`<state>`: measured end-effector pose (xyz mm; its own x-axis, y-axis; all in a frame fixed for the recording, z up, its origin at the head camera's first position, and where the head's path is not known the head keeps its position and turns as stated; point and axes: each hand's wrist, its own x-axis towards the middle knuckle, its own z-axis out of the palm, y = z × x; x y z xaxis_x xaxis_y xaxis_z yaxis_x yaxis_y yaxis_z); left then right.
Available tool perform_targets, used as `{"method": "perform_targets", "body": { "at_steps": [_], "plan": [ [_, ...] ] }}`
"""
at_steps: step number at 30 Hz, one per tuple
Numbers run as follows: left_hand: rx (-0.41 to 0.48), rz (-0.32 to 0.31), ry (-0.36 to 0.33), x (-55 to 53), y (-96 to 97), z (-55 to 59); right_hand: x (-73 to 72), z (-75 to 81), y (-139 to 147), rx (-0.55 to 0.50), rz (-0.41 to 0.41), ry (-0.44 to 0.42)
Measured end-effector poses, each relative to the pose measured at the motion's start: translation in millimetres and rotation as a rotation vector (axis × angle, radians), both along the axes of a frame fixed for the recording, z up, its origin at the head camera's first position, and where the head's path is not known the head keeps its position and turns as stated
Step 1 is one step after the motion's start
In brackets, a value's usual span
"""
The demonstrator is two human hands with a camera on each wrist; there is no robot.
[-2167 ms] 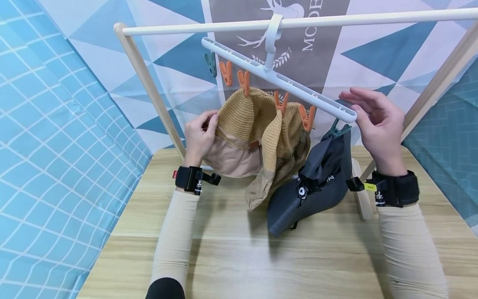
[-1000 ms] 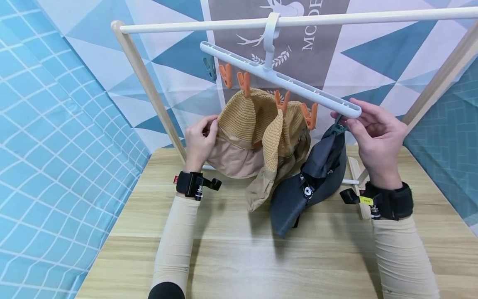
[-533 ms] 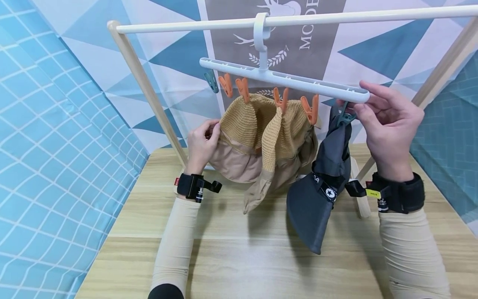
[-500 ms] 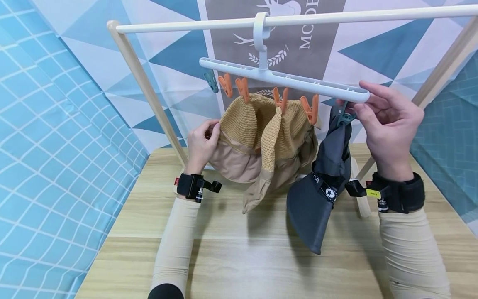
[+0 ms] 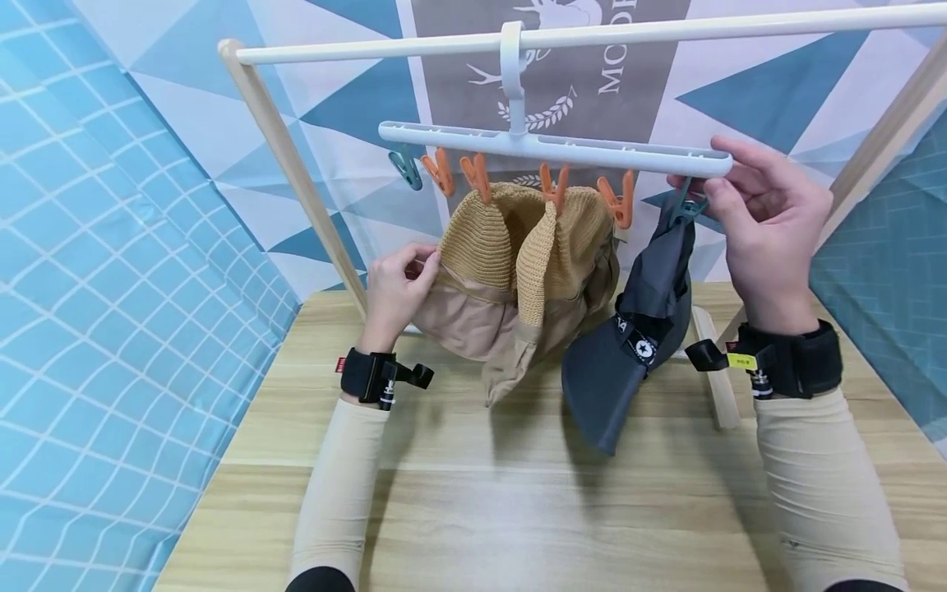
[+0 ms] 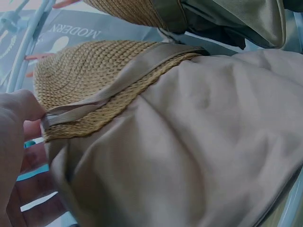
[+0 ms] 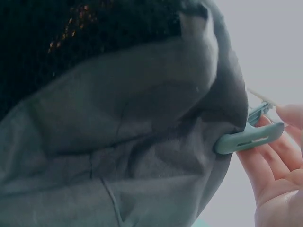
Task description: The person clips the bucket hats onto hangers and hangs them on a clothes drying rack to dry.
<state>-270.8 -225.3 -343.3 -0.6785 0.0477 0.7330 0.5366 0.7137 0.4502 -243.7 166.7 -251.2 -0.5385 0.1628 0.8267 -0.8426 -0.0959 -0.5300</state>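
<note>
A beige sun hat (image 5: 477, 247) with a woven straw part and a soft cloth part hangs from orange clothespins (image 5: 477, 177) under a pale blue hanger (image 5: 592, 152). My left hand (image 5: 395, 288) pinches the hat's left edge between thumb and fingers, where straw meets cloth in the left wrist view. My right hand (image 5: 777, 226) holds the hanger's right end, its thumb beside a green clothespin (image 7: 251, 138). That clothespin grips a dark grey cap (image 5: 607, 390), which hangs with its brim down. Fingers behind the hanger are partly hidden.
The hanger hooks over a white rail (image 5: 666, 33) on a wooden frame (image 5: 296, 173). Another green clothespin (image 5: 405, 168) hangs at the hanger's left end. Below is a wood-grain tabletop (image 5: 473, 526). Patterned cloth (image 5: 355, 115) covers the back.
The hanger's right end has risen and its left end dropped, so it hangs nearly level. The cap has swung round. My right hand went from the hanger's tip to holding its end.
</note>
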Motion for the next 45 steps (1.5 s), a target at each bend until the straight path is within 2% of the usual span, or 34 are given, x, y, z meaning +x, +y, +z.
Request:
{"method": "perform_targets", "body": {
  "at_steps": [7, 12, 16, 21, 27, 33, 39, 45],
  "plan": [
    [-0.078, -0.037, -0.034, 13.8, -0.5, 6.7, -22.3, -0.2, 8.8, 0.034, 0.041, -0.06],
    [-0.149, -0.106, -0.075, 25.4, -0.8, 13.7, -35.2, 4.0, 13.5, 0.052, 0.054, -0.113],
    [-0.197, -0.159, -0.101, 33.4, 0.3, 19.2, -39.5, 6.9, 14.9, -0.006, 0.135, -0.184],
    [-0.221, -0.182, -0.094, 36.4, 3.0, 21.6, -41.3, 6.5, 18.1, -0.024, 0.177, -0.214],
    [-0.225, -0.208, -0.094, 36.9, 8.9, 21.7, -39.1, 3.2, 26.4, -0.018, 0.169, -0.205],
    [-0.235, -0.246, -0.096, 35.9, 17.6, 24.3, -37.0, 4.5, 36.0, -0.074, 0.193, -0.241],
    [-0.244, -0.243, -0.103, 37.0, 21.0, 24.7, -33.3, 3.8, 40.2, -0.131, 0.22, -0.27],
    [-0.195, -0.22, -0.107, 38.3, 19.1, 22.3, -32.9, 1.3, 42.5, -0.117, 0.22, -0.269]
  ]
}}
